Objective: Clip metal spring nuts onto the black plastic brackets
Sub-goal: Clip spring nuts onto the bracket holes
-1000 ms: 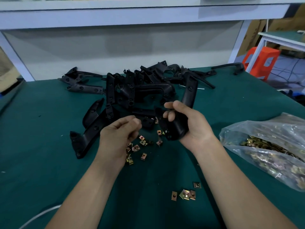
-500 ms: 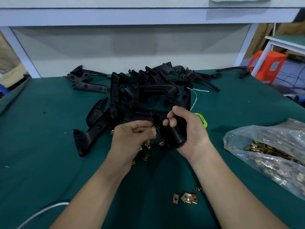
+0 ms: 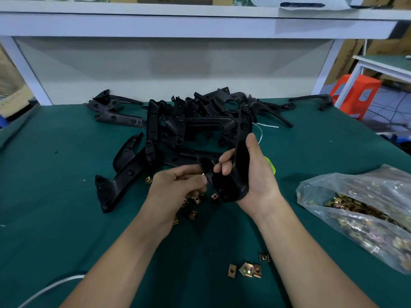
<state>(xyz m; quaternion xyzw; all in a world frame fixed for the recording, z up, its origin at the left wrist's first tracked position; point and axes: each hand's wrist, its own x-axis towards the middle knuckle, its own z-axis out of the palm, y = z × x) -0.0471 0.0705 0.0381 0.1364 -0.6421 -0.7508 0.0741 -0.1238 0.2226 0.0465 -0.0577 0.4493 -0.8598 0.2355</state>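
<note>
Behind right hand [image 3: 259, 177] gripping bracket [image 3: 233, 182]; green label [image 3: 271, 167], unreadable; left hand [image 3: 175, 185] pinches nut [image 3: 203, 173]

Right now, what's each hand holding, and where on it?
Right hand grips a bracket around its middle. Left hand pinches a small nut, mostly hidden, against the bracket's edge.

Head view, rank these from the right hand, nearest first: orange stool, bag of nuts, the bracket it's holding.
1. Bracket: gripped in the right hand itself.
2. Bag of nuts: lying to the hand's right.
3. Orange stool: far back right, well past the bag.
</note>
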